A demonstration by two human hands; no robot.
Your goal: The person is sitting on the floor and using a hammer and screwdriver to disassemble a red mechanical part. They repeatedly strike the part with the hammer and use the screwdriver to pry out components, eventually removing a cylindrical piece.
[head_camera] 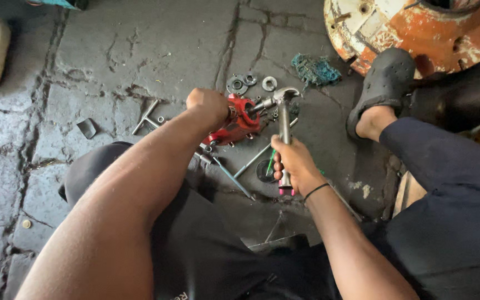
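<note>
My left hand [208, 106] grips a red metal machine part [235, 126] that rests on the stone floor. A short steel shaft [260, 104] sticks out of the part toward the right. My right hand [294, 163] is closed around the handle of a steel claw hammer [284, 119]. The hammer head [285, 94] sits against the end of the shaft. The hammer's pink grip end shows below my right fist.
Washers and a round flange [238, 85] lie behind the red part. A T-shaped wrench [146, 116], long rods [231, 176] and a green-handled tool lie around it. A teal rag [315, 69], my foot in a black clog [381, 86] and a rusty drum [418, 28] are at right.
</note>
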